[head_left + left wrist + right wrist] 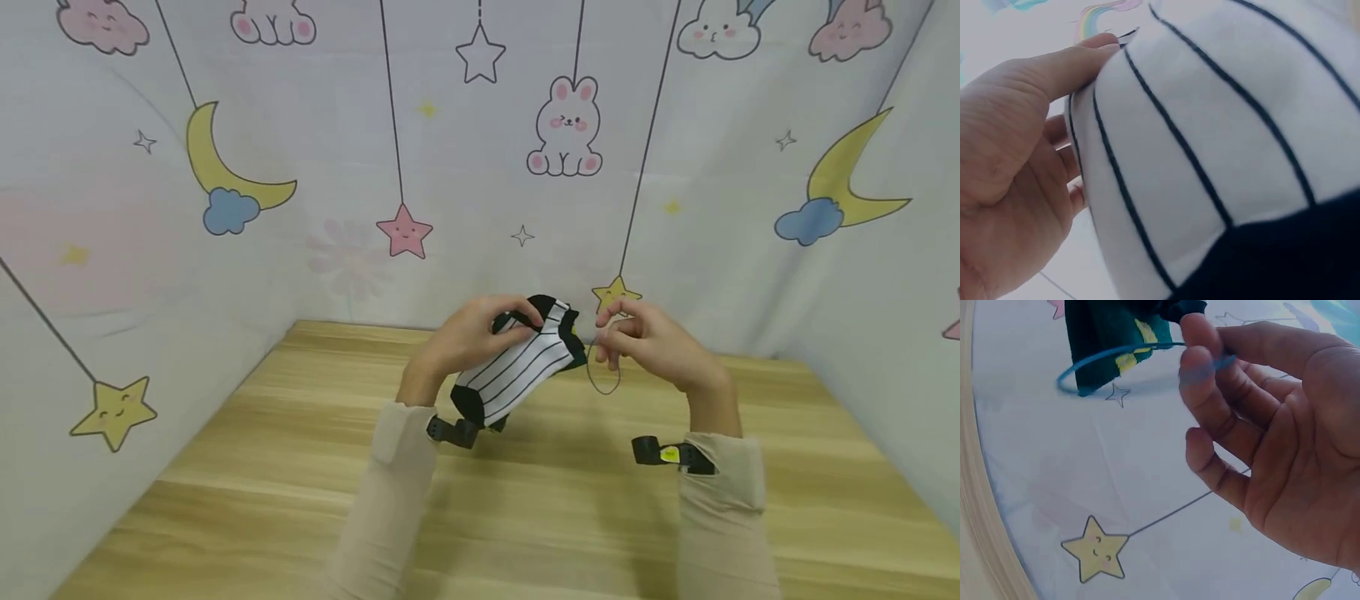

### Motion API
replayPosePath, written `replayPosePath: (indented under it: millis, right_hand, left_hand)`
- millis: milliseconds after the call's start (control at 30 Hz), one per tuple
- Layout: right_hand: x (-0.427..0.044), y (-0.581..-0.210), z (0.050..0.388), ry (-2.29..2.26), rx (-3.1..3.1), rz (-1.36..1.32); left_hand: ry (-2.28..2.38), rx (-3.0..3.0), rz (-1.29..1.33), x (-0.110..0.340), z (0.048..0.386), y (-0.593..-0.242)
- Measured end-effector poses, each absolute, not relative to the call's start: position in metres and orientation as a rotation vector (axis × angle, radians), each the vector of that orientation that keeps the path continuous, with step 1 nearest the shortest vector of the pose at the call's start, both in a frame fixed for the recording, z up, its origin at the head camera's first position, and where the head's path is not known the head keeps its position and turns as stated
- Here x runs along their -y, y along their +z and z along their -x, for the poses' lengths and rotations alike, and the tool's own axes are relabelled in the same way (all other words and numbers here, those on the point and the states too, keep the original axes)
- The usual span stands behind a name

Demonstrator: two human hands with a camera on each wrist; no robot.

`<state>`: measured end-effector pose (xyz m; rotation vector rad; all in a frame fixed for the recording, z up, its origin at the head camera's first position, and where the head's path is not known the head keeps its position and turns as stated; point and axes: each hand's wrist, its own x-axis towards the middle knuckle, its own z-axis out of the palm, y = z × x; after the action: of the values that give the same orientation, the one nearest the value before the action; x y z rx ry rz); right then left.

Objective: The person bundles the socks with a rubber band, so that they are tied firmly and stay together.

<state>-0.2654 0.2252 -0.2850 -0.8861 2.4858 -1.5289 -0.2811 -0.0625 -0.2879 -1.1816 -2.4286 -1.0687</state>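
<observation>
My left hand [480,333] pinches a white sock [517,375] with thin black stripes, a black toe and a black scalloped cuff. More black fabric shows behind it, so there may be a second sock. The left wrist view has the thumb of that hand pressed against the striped cloth [1166,156]. To the right, my right hand [660,342] pinches a thin elastic loop [1079,370], bluish in the right wrist view, which hangs below the fingers. Beside the loop is a dark part of the sock [1097,344] with yellow marks.
Both hands are above a wood-grain table [300,500]. A pale cloth [480,167] printed with stars, moons and rabbits stands behind and along the sides. Each wrist bears a black strap [453,431] with a small camera.
</observation>
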Motion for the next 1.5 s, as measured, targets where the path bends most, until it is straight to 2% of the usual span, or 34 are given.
replayPosePath:
  millis: [567, 1233, 1500]
  right_hand:
    - [-0.215, -0.275, 0.250, -2.073, -2.361, 1.034]
    - [-0.194, -0.260, 0.235, -2.074, -2.356, 1.401]
    - [-0.183, -0.262, 0.237, -2.189, -2.183, 1.421]
  left_hand:
    - [-1.148, 2.290, 1.067, 0.077, 0.265, -0.277]
    - [-1.165, 2.115, 1.096, 0.079, 0.252, -0.262]
    - [-1.183, 2.127, 1.116, 0.078, 0.251, -0.263]
